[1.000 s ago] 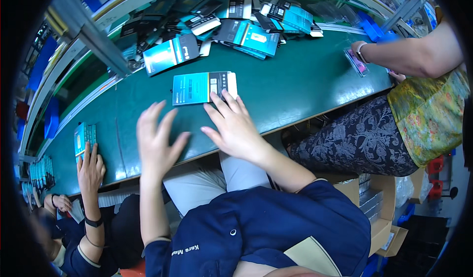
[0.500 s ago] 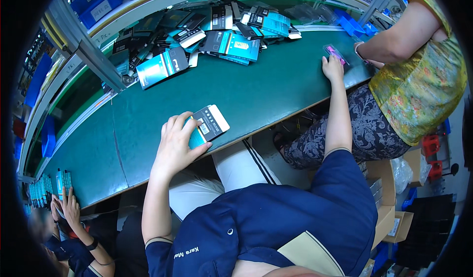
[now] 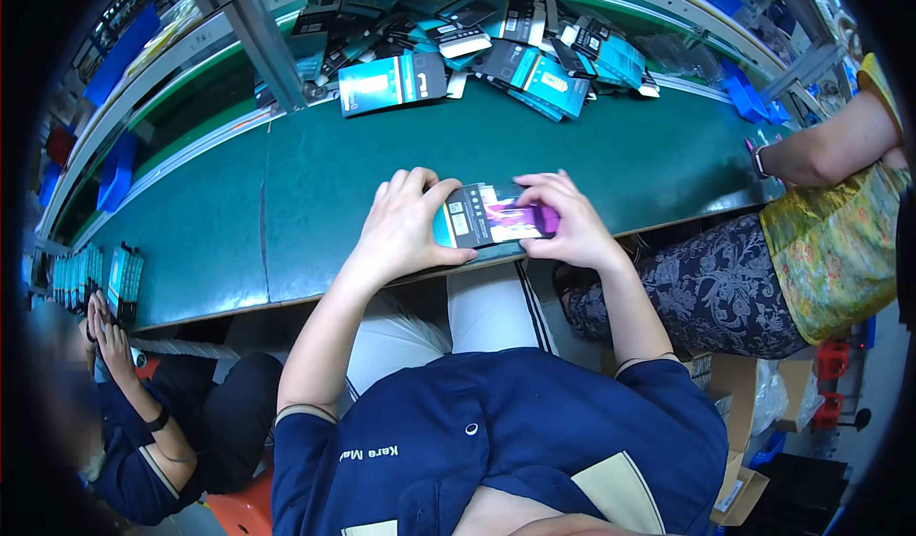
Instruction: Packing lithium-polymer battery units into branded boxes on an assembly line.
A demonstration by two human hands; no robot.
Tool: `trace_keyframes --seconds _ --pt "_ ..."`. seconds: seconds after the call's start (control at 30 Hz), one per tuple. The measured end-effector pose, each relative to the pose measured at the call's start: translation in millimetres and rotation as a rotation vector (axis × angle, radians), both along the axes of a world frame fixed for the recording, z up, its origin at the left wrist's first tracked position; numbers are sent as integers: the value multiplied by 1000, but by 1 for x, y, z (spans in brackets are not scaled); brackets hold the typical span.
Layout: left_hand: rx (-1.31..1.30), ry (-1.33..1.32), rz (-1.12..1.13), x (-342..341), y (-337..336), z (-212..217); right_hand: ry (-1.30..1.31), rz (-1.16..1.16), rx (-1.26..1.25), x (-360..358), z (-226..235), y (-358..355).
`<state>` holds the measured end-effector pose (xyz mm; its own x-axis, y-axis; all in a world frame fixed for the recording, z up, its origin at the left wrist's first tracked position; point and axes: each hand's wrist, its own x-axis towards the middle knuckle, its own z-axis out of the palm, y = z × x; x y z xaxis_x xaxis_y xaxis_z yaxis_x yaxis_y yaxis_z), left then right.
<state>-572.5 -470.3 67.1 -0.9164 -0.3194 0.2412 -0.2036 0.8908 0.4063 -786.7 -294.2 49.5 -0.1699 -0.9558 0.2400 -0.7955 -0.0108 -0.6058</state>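
Near the front edge of the green table, my left hand [image 3: 399, 226] grips a small black and teal cardboard box [image 3: 462, 217] lying on its side. At the box's right end, my right hand [image 3: 575, 223] pinches a clear plastic pack with a pink-purple item [image 3: 520, 219] inside. The pack's left end meets the box's opening; whether it is partly inside I cannot tell. Both hands rest close to the table top, thumbs on the near side. The tips of my right fingers are slightly blurred.
A heap of flat teal and black boxes [image 3: 558, 83] lies along the back of the green table [image 3: 353, 164]. At the right stands a co-worker in a yellow floral top [image 3: 844, 250]. Another person [image 3: 157, 422] sits at the left by rows of upright boxes [image 3: 81, 274].
My right hand has brought the clear pack with the pink item from the far right to the box's end. My left hand still holds the box. My view has shifted.
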Motion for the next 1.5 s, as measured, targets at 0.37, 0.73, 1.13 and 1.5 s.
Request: trace_keyframes --seconds 0.37,0.73,1.13,1.5 --pt "303 879 240 -12 26 8 -1505 226 -262 74 38 -60" --pt "920 1160 91 -7 33 9 -1015 88 -717 110 25 -86" --pt "138 910 254 16 6 -4 -458 6 -663 102 -7 -78" --pt "82 106 898 103 -65 -2 710 127 -140 24 22 -203"
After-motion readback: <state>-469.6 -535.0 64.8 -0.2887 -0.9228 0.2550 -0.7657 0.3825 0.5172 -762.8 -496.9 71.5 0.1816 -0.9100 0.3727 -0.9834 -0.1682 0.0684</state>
